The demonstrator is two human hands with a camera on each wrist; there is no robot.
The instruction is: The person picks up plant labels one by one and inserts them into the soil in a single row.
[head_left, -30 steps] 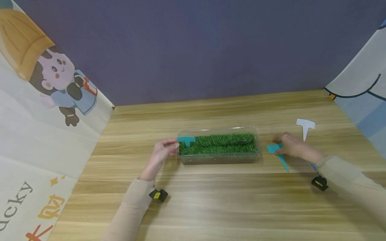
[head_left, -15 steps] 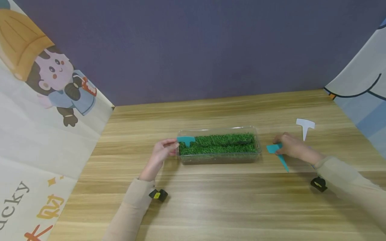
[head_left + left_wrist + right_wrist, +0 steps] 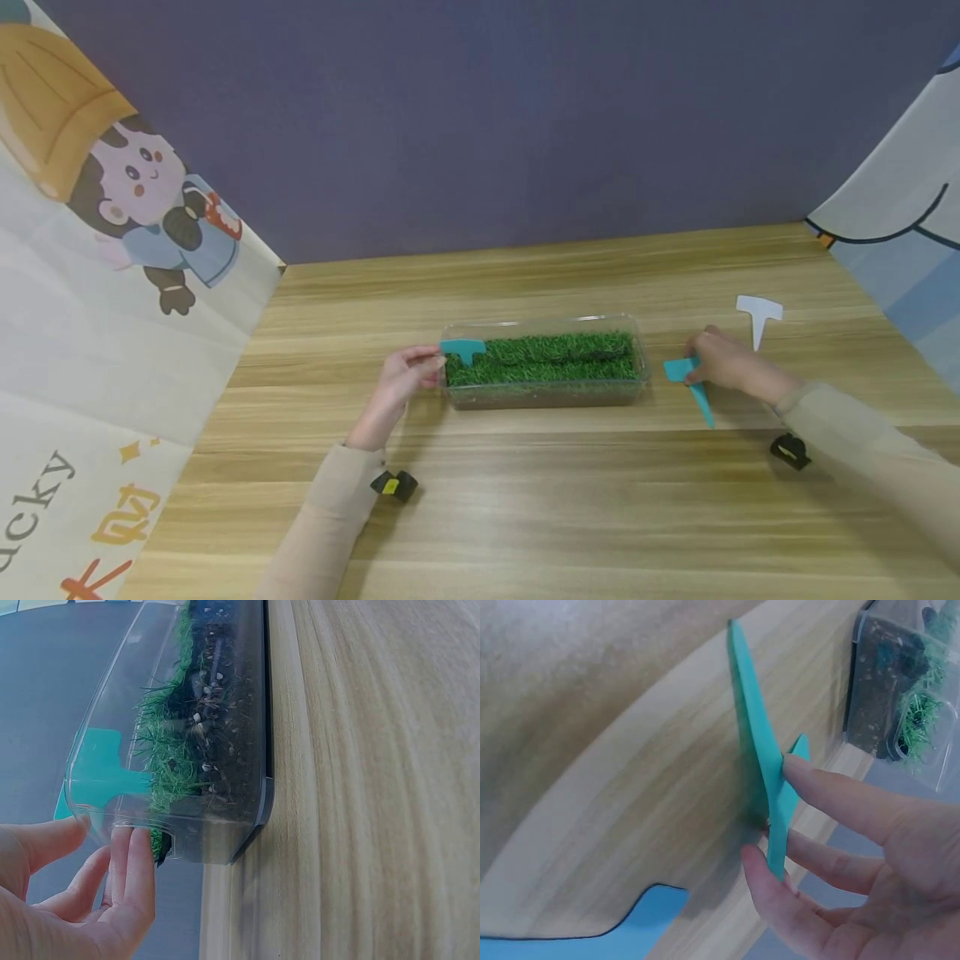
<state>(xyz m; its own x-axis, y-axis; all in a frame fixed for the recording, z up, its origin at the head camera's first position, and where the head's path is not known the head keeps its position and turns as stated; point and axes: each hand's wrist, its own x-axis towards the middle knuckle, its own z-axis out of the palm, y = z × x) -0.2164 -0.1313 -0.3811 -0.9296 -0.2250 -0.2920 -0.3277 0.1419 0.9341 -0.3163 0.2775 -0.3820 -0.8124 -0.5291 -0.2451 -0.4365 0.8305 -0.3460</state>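
In the head view, my left hand [image 3: 405, 375] is at the left end of a clear plastic box [image 3: 547, 393] filled with soil and green grass [image 3: 555, 367]. Thumb and fingers grip that end near its rim. A teal T-shaped plant label [image 3: 467, 348] stands in the grass there, close to these fingers. To the right of the box, my right hand [image 3: 723, 362] pinches a second teal plant label [image 3: 761, 742] between thumb and fingers. Its pointed tip slants toward the near side. Part of its head is hidden by the fingers.
A white T-shaped plant label [image 3: 760, 317] lies on the wooden table [image 3: 555, 500] beyond my right hand. A dark panel [image 3: 525, 125] rises at the back edge. Printed cloths hang at the left [image 3: 67, 350] and right sides.
My right hand has shifted slightly, and its teal label's tip has swung a little left. A bit of blue under the right sleeve is now covered. My left hand stays still.
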